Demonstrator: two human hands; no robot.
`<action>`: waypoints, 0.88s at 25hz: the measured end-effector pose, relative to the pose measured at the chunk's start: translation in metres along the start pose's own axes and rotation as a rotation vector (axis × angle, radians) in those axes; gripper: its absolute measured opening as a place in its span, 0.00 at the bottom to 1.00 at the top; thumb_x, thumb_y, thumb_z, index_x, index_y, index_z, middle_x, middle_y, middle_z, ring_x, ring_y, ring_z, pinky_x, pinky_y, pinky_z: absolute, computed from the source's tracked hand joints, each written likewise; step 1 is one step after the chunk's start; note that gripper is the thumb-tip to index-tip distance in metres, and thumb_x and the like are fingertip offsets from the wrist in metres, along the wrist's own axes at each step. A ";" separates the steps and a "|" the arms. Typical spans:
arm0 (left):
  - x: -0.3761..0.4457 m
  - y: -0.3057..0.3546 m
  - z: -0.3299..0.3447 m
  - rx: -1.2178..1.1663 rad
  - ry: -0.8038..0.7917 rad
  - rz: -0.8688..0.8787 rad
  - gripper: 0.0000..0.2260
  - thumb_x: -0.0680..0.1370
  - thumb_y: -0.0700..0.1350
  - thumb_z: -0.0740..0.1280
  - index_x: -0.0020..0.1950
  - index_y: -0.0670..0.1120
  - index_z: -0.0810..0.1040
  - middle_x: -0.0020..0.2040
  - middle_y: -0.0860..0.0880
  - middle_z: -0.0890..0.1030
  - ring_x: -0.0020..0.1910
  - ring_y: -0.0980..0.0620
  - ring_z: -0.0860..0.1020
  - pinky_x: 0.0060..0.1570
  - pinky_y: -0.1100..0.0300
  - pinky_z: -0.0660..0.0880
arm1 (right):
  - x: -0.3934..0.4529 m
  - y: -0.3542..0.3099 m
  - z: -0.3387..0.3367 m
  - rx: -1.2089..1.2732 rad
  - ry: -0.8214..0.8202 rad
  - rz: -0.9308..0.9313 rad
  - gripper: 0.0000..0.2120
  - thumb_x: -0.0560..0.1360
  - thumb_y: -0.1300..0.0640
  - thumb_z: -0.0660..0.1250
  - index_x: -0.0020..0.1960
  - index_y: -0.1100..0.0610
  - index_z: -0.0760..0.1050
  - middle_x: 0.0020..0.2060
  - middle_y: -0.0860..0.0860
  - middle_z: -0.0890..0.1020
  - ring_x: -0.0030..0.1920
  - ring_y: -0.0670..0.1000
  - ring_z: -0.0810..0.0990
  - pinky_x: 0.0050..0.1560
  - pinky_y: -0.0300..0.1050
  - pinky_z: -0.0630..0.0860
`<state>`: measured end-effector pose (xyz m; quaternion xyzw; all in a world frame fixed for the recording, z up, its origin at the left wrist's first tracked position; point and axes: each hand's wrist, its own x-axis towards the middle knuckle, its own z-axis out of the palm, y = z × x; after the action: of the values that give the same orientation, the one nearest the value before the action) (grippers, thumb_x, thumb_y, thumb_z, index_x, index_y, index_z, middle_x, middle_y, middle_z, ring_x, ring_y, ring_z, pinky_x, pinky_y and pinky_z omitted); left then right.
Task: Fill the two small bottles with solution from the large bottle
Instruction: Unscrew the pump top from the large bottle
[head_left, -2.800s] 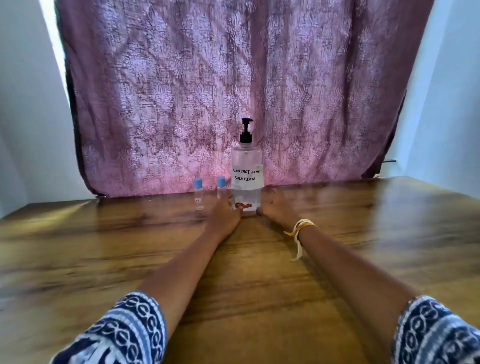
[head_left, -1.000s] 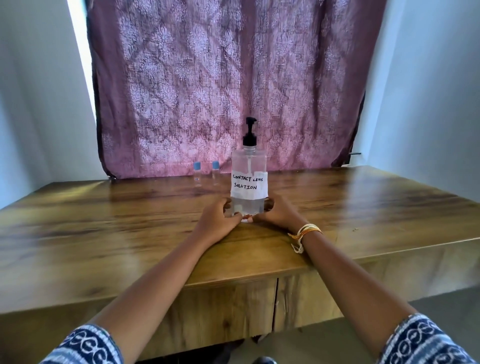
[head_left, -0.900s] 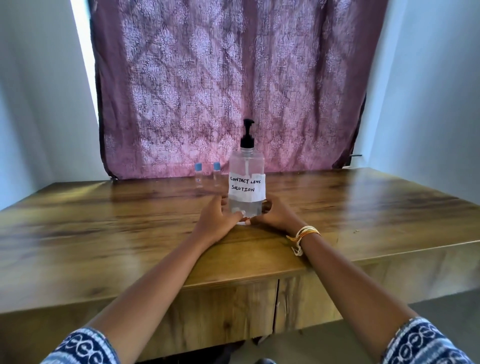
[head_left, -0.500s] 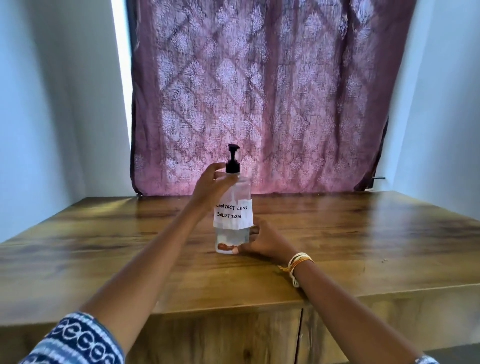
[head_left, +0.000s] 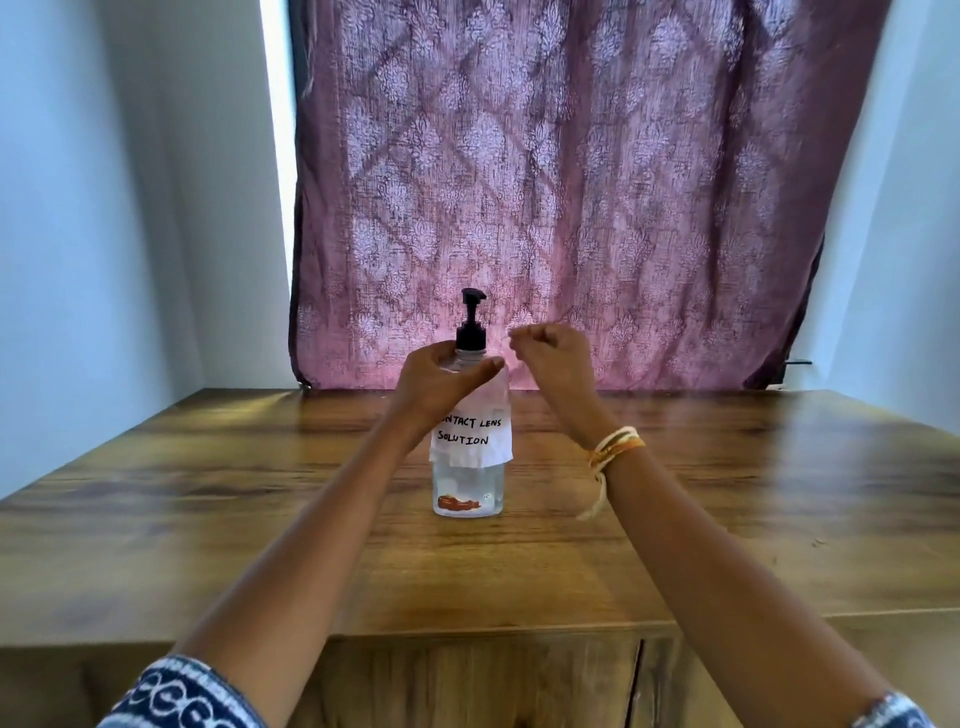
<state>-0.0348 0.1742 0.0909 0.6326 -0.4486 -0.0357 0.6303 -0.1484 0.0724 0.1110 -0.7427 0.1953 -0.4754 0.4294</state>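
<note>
The large clear bottle (head_left: 469, 486) stands upright on the wooden table (head_left: 208, 519), with a black pump (head_left: 471, 322) on top and a white paper label reading "contact lens solution". My left hand (head_left: 441, 382) grips its shoulder just below the pump collar. My right hand (head_left: 553, 358) hovers just right of the pump at collar height, fingers curled, holding nothing that I can see and apart from the bottle. The two small blue-capped bottles are hidden, probably behind my hands and the large bottle.
A purple patterned curtain (head_left: 571, 182) hangs behind the table's far edge, with pale walls on both sides. The table's front edge runs across the lower view, with a cabinet front (head_left: 467, 680) beneath it.
The large bottle has been drawn from the back of the table toward me. My left hand rose from its base to its shoulder, and my right hand has left the base and lifted beside the pump.
</note>
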 end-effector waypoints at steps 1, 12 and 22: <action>-0.001 0.000 0.000 -0.015 -0.008 0.005 0.14 0.70 0.50 0.75 0.52 0.44 0.83 0.45 0.50 0.85 0.43 0.53 0.83 0.45 0.60 0.77 | 0.004 -0.014 0.004 0.035 -0.008 -0.010 0.08 0.73 0.60 0.71 0.49 0.64 0.81 0.43 0.60 0.84 0.44 0.55 0.82 0.51 0.54 0.78; 0.001 -0.002 -0.005 -0.100 -0.074 -0.064 0.08 0.70 0.48 0.75 0.46 0.50 0.81 0.42 0.52 0.86 0.38 0.59 0.84 0.37 0.66 0.76 | 0.012 -0.044 0.026 -0.378 -0.081 -0.139 0.17 0.63 0.48 0.80 0.44 0.59 0.84 0.40 0.54 0.85 0.43 0.52 0.83 0.46 0.47 0.80; 0.003 -0.011 -0.003 -0.099 -0.042 -0.052 0.25 0.59 0.60 0.77 0.49 0.47 0.83 0.45 0.48 0.86 0.45 0.50 0.85 0.48 0.54 0.80 | 0.020 -0.028 0.008 0.180 -0.454 -0.047 0.15 0.71 0.71 0.71 0.57 0.70 0.77 0.51 0.64 0.83 0.44 0.50 0.82 0.50 0.39 0.81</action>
<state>-0.0254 0.1730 0.0844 0.6113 -0.4429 -0.0874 0.6500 -0.1351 0.0780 0.1430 -0.7936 0.0335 -0.3217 0.5154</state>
